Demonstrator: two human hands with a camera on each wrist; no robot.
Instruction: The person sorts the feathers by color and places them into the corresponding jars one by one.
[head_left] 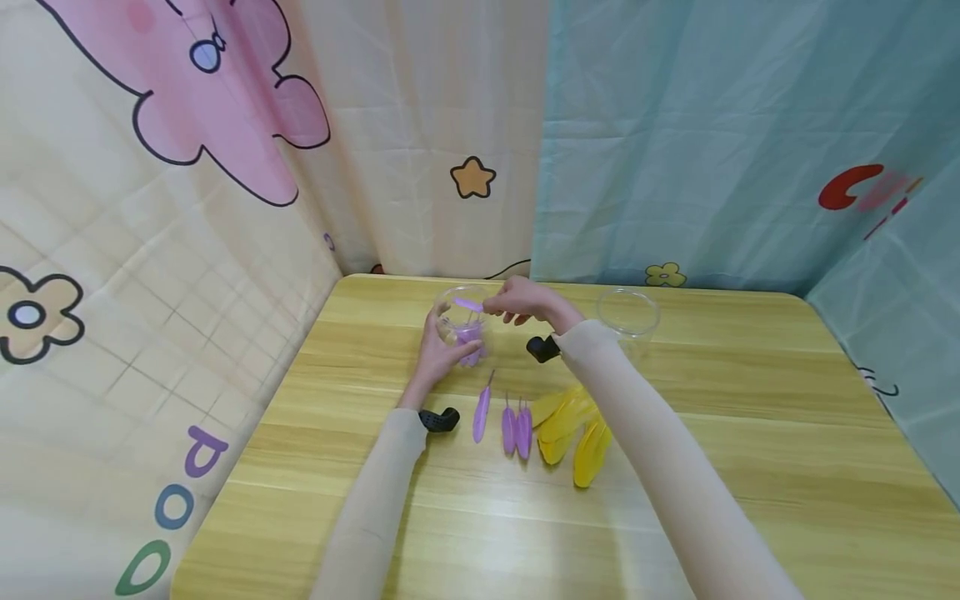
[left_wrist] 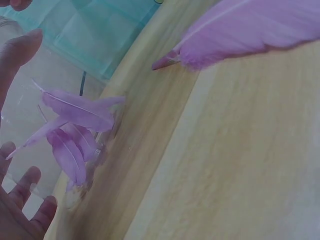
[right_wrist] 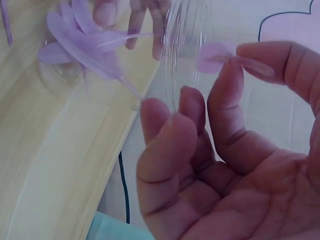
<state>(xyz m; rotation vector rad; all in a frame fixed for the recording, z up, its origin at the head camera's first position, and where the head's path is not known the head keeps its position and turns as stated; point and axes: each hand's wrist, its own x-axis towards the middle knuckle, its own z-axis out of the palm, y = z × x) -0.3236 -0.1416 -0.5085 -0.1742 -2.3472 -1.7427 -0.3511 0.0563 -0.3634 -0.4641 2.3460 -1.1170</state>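
My left hand grips a clear jar, thumb on one side and fingers on the other. Several purple feathers stand bunched inside it, quills toward the mouth. Over the jar's rim, my right hand pinches another purple feather between thumb and forefinger; the right wrist view shows the tip of this feather at the jar's mouth. On the table nearer me lie a single purple feather and two more side by side, a left one and a right one.
Yellow feathers lie in a loose pile under the right forearm. A second clear jar stands at the back right of the wooden table. Printed curtains hang behind and beside the table.
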